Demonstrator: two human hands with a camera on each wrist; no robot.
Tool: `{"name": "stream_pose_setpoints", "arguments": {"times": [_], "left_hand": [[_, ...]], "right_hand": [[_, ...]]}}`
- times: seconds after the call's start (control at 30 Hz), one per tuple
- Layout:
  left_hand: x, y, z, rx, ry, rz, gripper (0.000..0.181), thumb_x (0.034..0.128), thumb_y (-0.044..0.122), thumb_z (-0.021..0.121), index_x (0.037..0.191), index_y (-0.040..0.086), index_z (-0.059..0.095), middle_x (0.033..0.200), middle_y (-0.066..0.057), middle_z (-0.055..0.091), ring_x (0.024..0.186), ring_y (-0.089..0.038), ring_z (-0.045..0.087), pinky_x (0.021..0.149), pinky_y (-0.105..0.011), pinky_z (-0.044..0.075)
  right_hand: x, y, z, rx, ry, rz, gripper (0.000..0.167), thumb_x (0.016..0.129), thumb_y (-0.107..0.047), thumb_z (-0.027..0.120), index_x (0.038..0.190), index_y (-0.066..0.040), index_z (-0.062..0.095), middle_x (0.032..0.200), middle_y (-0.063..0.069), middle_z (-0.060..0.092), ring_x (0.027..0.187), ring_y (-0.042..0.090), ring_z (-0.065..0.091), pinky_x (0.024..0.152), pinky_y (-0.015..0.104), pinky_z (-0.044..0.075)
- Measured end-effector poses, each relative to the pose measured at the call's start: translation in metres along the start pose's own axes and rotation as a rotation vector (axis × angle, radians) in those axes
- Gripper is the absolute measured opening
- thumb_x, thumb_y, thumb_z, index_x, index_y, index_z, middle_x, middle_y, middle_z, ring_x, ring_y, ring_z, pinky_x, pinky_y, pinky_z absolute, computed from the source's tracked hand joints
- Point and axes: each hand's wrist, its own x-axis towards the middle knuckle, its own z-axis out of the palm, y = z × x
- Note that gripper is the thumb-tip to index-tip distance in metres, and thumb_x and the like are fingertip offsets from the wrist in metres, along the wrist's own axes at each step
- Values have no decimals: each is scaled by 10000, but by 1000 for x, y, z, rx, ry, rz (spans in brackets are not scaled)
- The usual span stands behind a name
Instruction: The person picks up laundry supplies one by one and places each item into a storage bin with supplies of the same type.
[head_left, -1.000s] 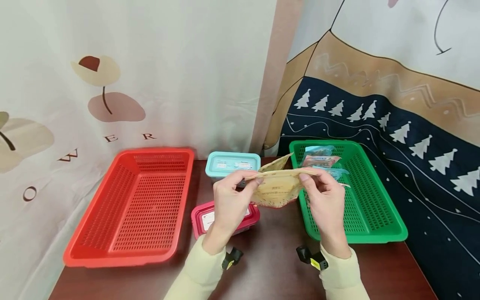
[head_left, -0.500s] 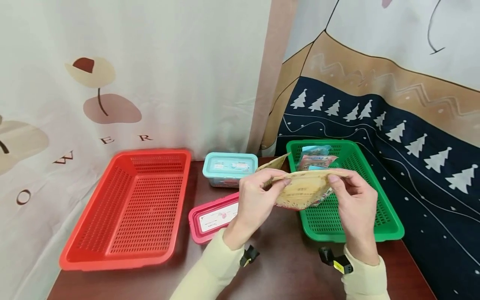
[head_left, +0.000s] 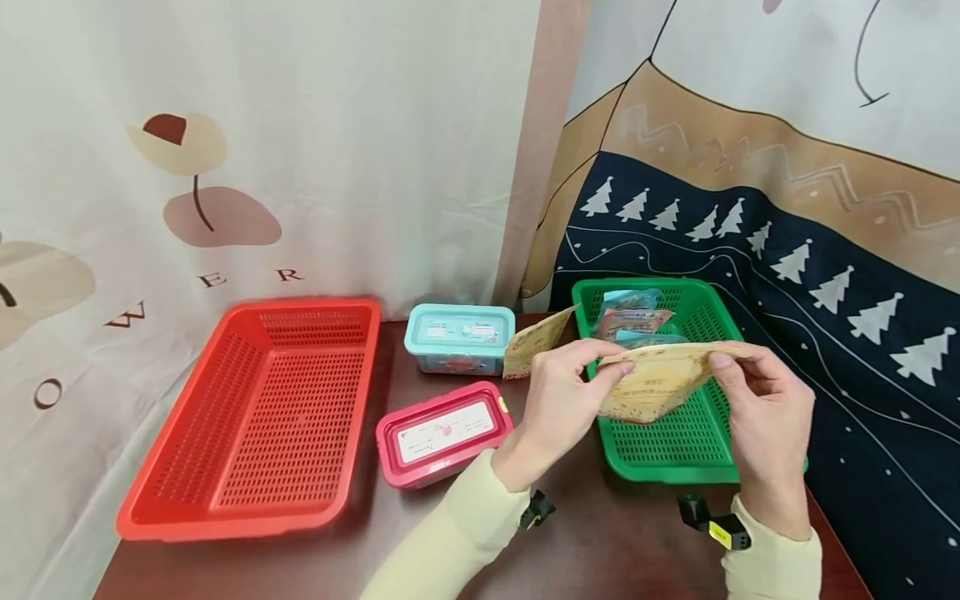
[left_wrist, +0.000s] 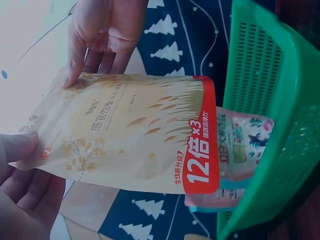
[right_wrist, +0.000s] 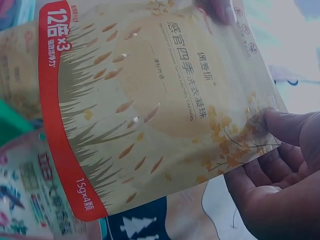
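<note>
A cream pouch of laundry capsules (head_left: 652,387) with a red band along its bottom hangs over the front part of the green basket (head_left: 667,473). My left hand (head_left: 558,404) pinches one top corner between thumb and fingers. The other top corner is pinched by my right hand (head_left: 772,421). In the right wrist view the pouch's printed front (right_wrist: 150,100) faces the camera. Behind it, a pink-and-white pouch (left_wrist: 245,145) shows inside the basket in the left wrist view. Several blue and pink pouches (head_left: 636,322) stand at the basket's back left.
A second cream pouch (head_left: 538,342) stands between the green basket and a teal lidded box (head_left: 461,329). A dark pink lidded box (head_left: 442,433) lies in front of the teal one. To the left is a red basket (head_left: 292,417). Printed curtains hang behind the table.
Both hands have moved right with the cream pouch, from between the boxes and the green basket to above the basket. The dark pink box and second cream pouch are more exposed.
</note>
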Motion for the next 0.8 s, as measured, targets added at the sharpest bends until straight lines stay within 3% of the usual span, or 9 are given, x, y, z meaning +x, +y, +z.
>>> {"name": "stream_pose_setpoints", "arguments": {"times": [0.1,0.3,0.57,0.8], "left_hand": [[1,-1,8,10,-29,-10,172,924,104,789,1078,29,795,1051,-76,785,916,-100,724,685,-142,550],[4,-2,23,113,-84,-4,166,942,151,778,1089,76,804,1053,-15,789,899,-31,695,683,-86,508],[5,-10,37,199,-147,-31,140,964,186,757,1080,131,811,1027,46,787,744,63,596,562,-83,429],[3,-27,40,261,-196,-70,148,968,199,753,1082,129,817,1025,35,791,828,-11,670,664,-71,443]], "right_hand": [[3,3,-7,2,11,3,154,945,35,711,1061,135,723,945,50,759,809,137,668,765,161,540],[7,9,-21,-11,11,-8,158,948,50,699,1059,162,707,936,42,754,812,132,659,775,159,533],[11,21,-38,-176,-10,-3,170,965,7,702,1073,137,709,923,-16,739,802,95,640,748,129,517],[13,36,-48,-347,-112,12,139,959,13,708,1077,83,730,943,-100,730,821,41,652,732,100,513]]}}
